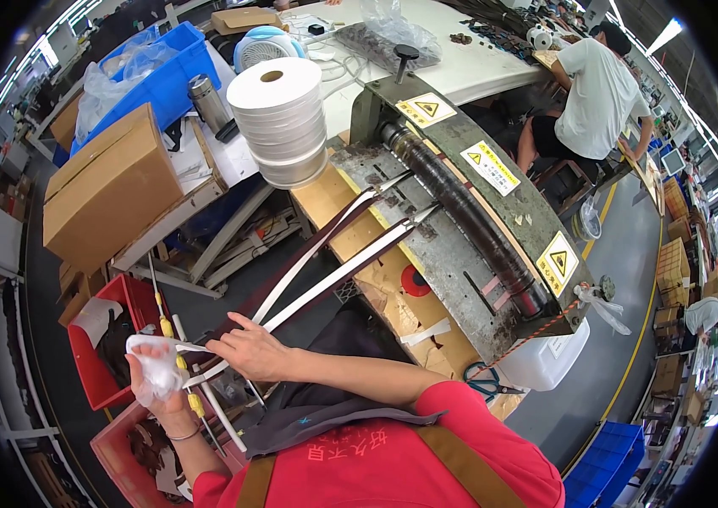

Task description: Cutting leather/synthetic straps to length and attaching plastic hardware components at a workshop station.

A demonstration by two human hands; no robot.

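Two long dark strips with white tape [335,272] on them run from the roller machine [469,222] toward me. My right hand [250,349] is closed around the near ends of the strips, its index finger lying along the top. To its left, my left hand [158,372] is raised with a bunched white tape [156,369] across its palm. A length of this white material stretches from the left hand to the fingers of the right. The strips' far ends lie on the machine's metal bed, before the dark roller [460,216].
A big spool of white tape [277,118] stands at the machine's left. Further left are a cardboard box [109,190] and a blue crate [151,80]. Red bins [88,360] sit low left. Scissors [484,381] lie near the machine's front corner. A person [600,97] sits at the far right.
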